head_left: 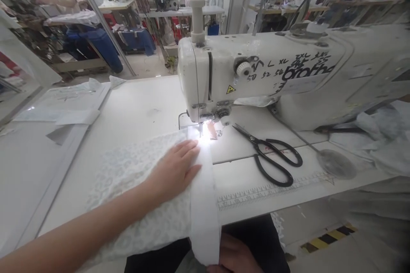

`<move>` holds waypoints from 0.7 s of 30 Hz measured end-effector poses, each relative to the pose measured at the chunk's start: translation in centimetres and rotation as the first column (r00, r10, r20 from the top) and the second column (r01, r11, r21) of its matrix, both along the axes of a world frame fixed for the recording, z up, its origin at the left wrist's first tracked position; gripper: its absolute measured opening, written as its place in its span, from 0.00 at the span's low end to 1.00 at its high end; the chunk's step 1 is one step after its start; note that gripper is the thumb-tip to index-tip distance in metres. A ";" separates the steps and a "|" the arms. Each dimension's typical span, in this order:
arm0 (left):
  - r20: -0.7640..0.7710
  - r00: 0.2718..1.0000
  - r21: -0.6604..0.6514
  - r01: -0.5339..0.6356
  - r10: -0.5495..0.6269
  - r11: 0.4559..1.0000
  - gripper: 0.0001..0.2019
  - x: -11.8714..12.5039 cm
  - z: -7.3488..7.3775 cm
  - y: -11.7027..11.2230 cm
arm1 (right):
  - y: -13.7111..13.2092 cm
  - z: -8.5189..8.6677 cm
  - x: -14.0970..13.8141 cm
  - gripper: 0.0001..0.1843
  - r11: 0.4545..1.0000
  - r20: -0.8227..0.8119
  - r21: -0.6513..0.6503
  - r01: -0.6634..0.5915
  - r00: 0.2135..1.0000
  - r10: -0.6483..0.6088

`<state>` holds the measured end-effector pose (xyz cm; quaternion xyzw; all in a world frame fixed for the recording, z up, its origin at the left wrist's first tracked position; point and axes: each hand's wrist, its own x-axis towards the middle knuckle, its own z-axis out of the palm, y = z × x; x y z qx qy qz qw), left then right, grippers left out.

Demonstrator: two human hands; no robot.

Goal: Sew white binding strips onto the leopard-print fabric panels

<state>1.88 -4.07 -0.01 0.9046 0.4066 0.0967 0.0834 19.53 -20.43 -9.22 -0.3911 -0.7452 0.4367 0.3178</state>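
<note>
My left hand (177, 166) lies flat with fingers stretched out on a pale spotted fabric (141, 166), just in front of the sewing machine's (201, 81) lit needle area. A plain white strip (205, 213) runs from under the presser foot down over the table's front edge, along the fabric's right side. At the bottom, my right hand (235, 254) grips the strip's lower end near my lap; its fingertips are partly hidden. Glare from the lamp hides the needle and where the cloth passes under it.
Black-handled scissors (272, 158) lie right of the needle, blades toward it. A ruler scale (256, 194) runs along the table's front edge. A knee-lifter-like round pad (336, 164) and crumpled cloth (384, 132) are at right. Papers (64, 102) lie at left. A person works in the background.
</note>
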 end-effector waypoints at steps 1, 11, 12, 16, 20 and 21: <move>-0.002 1.000 0.009 0.003 -0.003 1.000 0.19 0.0 0.0 0.6 | 0.1 0.0 -0.1 0.17 1.000 -0.020 0.005 0.028 0.999 -0.028; -0.041 0.999 0.027 -0.018 0.019 0.999 0.23 -0.2 0.9 4.3 | -0.1 0.9 -0.2 0.09 0.969 -0.272 -0.122 0.214 0.932 -0.240; -0.045 0.997 0.015 -0.056 0.057 0.998 0.24 -0.6 1.0 3.2 | -0.5 1.0 0.0 0.09 0.962 -0.278 -0.145 0.232 0.924 -0.264; -0.081 0.971 -0.064 -0.231 0.226 0.971 0.27 -3.3 1.4 -2.2 | -1.8 1.7 0.5 0.09 0.938 -0.278 -0.206 0.277 0.903 -0.328; -0.141 0.921 -0.019 -0.369 0.363 0.929 0.26 -5.7 1.0 -3.6 | -2.8 2.1 0.6 0.11 0.919 -0.256 -0.211 0.332 0.889 -0.380; -0.150 0.915 0.001 -0.379 0.374 0.926 0.25 -6.0 0.8 -3.4 | -3.0 2.1 0.6 0.11 0.917 -0.252 -0.200 0.345 0.886 -0.388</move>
